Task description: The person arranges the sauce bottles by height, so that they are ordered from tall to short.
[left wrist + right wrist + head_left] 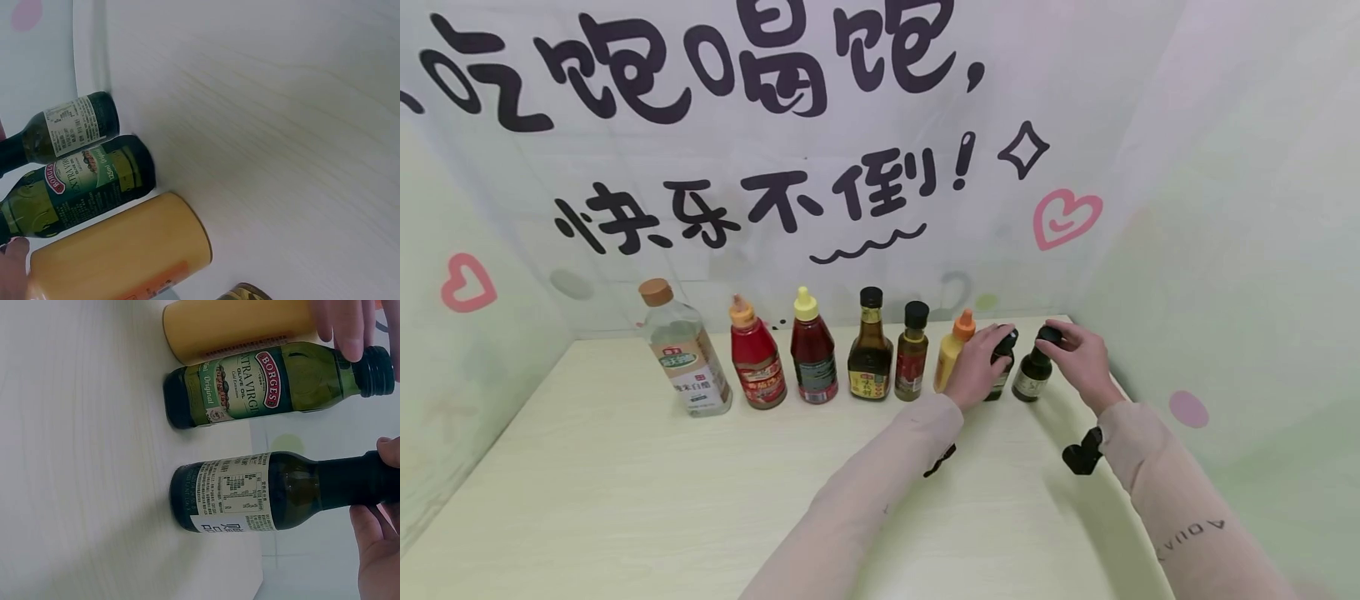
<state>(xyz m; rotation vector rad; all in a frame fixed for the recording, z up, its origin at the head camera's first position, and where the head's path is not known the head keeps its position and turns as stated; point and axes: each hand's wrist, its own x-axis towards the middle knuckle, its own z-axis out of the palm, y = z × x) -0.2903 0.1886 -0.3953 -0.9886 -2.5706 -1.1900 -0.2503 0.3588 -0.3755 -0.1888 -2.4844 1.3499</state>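
Around the black cap of a small dark glass bottle my right hand curls its thumb and fingers. This bottle carries a white printed label and stands upright at the right end of a row. Beside it, my left hand grips the top of a green olive oil bottle, thumb and fingers at its neck and cap. In the head view that hand covers much of the olive oil bottle. A yellow squeeze bottle with an orange nozzle stands just left of it, partly behind the left hand.
Farther left along the row stand a red-brown sauce bottle, a soy-coloured bottle, a dark red squeeze bottle, a red ketchup bottle and a tall clear vinegar bottle. Printed walls enclose the pale table.
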